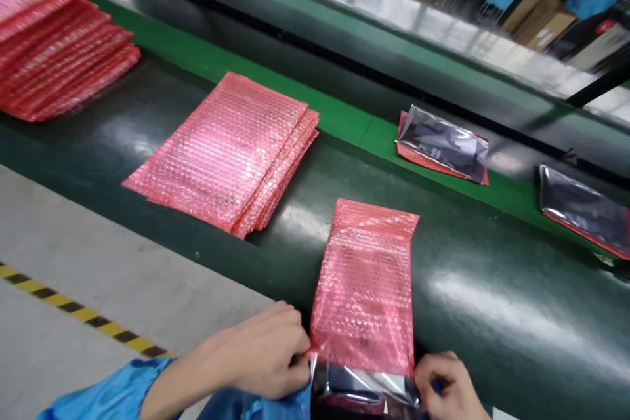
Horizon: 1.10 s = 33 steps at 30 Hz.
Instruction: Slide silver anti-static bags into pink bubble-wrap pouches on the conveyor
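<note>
A pink bubble-wrap bag [367,282] lies on the dark green work surface in front of me, its open end towards me. A dark, shiny anti-static bag [364,387] is partly inside it, and its near end sticks out at the bottom of the view. My left hand [268,349] is closed at the left corner of the bubble bag's mouth. At the right corner, the fingers of my right hand [449,386] are pinched together on the bag's edge. What lies inside the shiny bag is hard to make out.
Flat pink bubble bags form a stack [221,151] ahead and a taller pile [54,46] at the far left. On the green strip beyond lie two shiny dark packs [443,141] [585,210] over pink wrap. Cardboard boxes [541,20] and blue-covered stools stand behind.
</note>
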Motion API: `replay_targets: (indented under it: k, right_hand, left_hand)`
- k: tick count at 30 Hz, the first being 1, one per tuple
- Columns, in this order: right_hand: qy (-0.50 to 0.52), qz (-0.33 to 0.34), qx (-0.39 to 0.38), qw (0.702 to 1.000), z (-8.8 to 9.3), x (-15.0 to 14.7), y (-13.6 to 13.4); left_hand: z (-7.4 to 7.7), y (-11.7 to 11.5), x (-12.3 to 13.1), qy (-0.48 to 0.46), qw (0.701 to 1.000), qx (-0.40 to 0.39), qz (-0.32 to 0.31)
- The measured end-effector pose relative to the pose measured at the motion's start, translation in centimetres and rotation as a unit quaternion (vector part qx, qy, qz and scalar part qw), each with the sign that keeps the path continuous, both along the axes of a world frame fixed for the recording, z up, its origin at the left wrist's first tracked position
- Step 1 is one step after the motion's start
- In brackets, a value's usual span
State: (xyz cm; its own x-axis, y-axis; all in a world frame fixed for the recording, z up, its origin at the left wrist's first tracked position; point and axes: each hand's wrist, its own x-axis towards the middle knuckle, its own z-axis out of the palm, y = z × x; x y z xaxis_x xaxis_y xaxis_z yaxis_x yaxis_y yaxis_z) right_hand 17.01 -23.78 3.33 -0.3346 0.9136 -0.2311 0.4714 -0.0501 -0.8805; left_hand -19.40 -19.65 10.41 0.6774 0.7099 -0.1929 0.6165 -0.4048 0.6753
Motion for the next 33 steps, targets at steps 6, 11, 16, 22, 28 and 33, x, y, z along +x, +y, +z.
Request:
replay_targets:
  k: [6,11,16,22,28,33]
  right_hand:
    - [0.142,-0.154,0.055,0.976,9.9,-3.3,17.5]
    - [0.296,-0.208,0.146,0.921,18.7,-3.3,23.4]
    - [0.288,-0.226,0.179,0.913,18.8,-4.0,24.3]
    - [0.313,-0.256,0.224,0.887,17.8,-4.8,24.7]
    - [0.325,-0.257,0.219,0.883,17.4,-4.2,25.1]
    - [0.300,-0.247,0.209,0.897,17.4,-3.3,25.7]
  left_hand:
    - [6.1,13.9,1.0,-0.134,0.987,-0.007,0.088]
    - [14.9,18.8,1.8,-0.247,0.949,-0.006,0.197]
    - [15.3,21.0,1.9,-0.294,0.931,-0.055,0.210]
    - [14.8,22.0,2.5,-0.383,0.886,-0.142,0.221]
    - [14.2,22.7,3.4,-0.380,0.879,-0.156,0.241]
    - [14.2,23.2,5.0,-0.355,0.882,-0.132,0.281]
